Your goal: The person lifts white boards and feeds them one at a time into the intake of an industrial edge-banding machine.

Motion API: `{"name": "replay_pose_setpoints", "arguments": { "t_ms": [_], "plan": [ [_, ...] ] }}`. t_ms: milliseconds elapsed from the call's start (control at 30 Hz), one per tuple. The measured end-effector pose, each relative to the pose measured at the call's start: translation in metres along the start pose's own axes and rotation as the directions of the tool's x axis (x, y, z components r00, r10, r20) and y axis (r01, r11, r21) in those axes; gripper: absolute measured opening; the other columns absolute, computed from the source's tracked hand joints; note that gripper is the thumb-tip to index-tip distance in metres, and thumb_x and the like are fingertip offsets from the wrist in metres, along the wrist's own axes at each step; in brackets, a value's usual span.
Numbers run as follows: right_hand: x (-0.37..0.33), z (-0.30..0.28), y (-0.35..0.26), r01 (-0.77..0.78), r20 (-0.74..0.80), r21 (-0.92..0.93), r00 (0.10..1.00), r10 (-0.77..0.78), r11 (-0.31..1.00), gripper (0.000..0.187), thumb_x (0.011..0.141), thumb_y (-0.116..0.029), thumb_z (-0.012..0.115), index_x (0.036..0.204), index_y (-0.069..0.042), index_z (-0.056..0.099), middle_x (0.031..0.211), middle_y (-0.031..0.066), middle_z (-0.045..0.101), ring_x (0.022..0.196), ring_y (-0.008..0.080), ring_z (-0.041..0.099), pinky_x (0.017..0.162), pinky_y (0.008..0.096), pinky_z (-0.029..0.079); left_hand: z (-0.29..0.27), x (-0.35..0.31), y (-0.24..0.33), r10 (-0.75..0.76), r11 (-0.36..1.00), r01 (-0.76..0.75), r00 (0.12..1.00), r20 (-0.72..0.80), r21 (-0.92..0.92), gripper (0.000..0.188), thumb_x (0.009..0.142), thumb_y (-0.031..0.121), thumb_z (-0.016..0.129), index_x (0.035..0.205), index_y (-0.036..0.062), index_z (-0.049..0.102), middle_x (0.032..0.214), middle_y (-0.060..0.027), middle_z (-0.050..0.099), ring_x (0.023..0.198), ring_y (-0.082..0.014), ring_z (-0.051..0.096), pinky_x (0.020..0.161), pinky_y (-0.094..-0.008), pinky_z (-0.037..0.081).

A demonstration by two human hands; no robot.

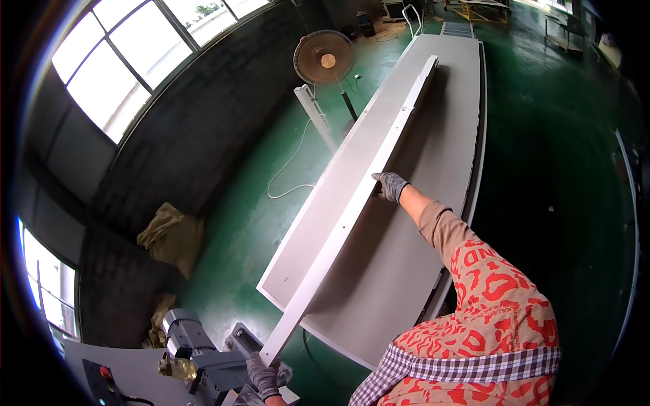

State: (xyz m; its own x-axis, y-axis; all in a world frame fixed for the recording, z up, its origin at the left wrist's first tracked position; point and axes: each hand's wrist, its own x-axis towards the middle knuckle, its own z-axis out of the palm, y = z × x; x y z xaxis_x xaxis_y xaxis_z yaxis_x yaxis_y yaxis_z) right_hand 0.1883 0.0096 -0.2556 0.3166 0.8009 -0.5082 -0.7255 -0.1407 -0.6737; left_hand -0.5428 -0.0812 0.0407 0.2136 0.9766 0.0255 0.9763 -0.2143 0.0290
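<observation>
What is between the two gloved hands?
In the head view, only the long white strip runs between the left hand and the right hand; both grip it.

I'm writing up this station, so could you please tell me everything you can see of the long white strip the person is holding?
The long white strip is a narrow, straight, pale bar, metal by its look, with small holes along its length. It lies slanted along the large grey panel, from near the machine at bottom left to the panel's far end. The gloved left hand grips its near end; the gloved right hand holds it about midway.
</observation>
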Motion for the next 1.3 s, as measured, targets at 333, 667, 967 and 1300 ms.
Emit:
{"name": "replay_pose_setpoints", "arguments": {
  "t_ms": [333,667,967,1300],
  "plan": [
    [-0.235,0.004,-0.011,0.036,-0.062,-0.051,0.997,-0.039,0.998,0.048,0.101,-0.029,0.056,0.137,0.001,0.048,0.133,0.0204,0.06,0.107,0.0286,0.066,0.087,0.0399,0.06,0.117,0.132,0.094,0.135,0.988,-0.133,0.991,0.014,-0.077,0.079,0.053,0.047,0.095,0.111,0.0033,0.063,0.105,-0.0197,0.066,0.098,-0.0407,0.065,0.087,-0.0489,0.053],
    [-0.312,-0.052,0.101,-0.161,-0.353,-0.155,0.931,0.097,0.975,0.038,0.101,-0.028,0.059,0.13,-0.004,0.054,0.126,0.0179,0.065,0.108,0.0315,0.067,0.086,0.0434,0.06,0.159,0.175,0.124,0.296,0.951,-0.282,0.949,0.109,-0.128,0.077,0.062,0.055,0.09,0.11,0.0014,0.063,0.097,-0.0211,0.071,0.093,-0.0388,0.069,0.084,-0.0476,0.056],
    [-0.289,-0.046,0.125,-0.182,-0.309,-0.271,0.946,0.093,0.945,0.03,0.103,-0.024,0.055,0.128,-0.007,0.057,0.1,0.0137,0.072,0.075,0.0239,0.072,0.06,0.0337,0.061,0.136,0.178,0.164,0.144,0.989,-0.134,0.96,0.242,-0.058,0.068,0.065,0.044,0.09,0.116,0.0075,0.063,0.116,-0.0182,0.067,0.108,-0.0373,0.065,0.092,-0.0477,0.055],
    [-0.275,-0.051,0.14,-0.096,-0.149,-0.196,0.987,0.068,0.976,0.006,0.101,-0.018,0.056,0.101,-0.012,0.058,0.068,-0.0018,0.042,0.051,0.0082,0.036,0.041,0.0222,0.026,0.147,0.176,0.154,0.085,0.994,-0.072,0.983,0.165,-0.079,0.052,0.074,0.032,0.083,0.12,0.017,0.064,0.118,-0.0115,0.069,0.113,-0.033,0.066,0.093,-0.0497,0.054]
  ]
}}
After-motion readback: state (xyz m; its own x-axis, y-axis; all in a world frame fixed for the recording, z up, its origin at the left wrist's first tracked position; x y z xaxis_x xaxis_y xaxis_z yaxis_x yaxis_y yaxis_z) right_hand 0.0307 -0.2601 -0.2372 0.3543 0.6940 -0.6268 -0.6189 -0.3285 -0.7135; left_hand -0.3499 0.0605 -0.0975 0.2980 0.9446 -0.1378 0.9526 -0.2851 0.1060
